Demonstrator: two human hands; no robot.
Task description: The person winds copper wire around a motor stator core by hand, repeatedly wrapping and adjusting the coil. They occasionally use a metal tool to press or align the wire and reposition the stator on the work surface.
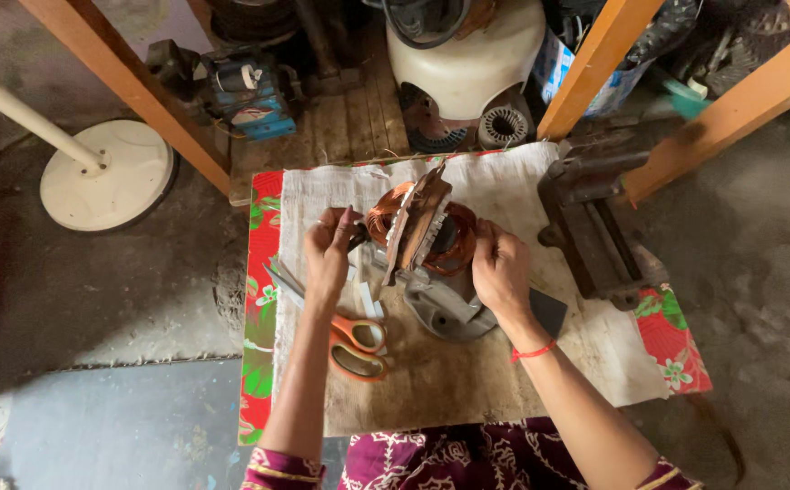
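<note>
At frame centre, both hands grip the motor stator [422, 238]: left hand [329, 252] pinching its copper winding, right hand [500, 270] steadying it. Windings look seated; orange-handled scissors [351, 343] lie unused nearby.

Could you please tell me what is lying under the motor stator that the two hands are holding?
The motor stator sits on a grey metal housing over stained cloth and a brown board. The stator covers the surface directly beneath; white strips lie beside it.

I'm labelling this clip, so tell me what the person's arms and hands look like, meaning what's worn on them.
Both hands are bare, without gloves. The right hand has a thin red thread tied round its wrist. The left hand shows no band or watch; any ring is too small to tell. Both forearms are uncovered, and short maroon sleeves with a pale printed pattern and gold trim end near the elbows.
</note>
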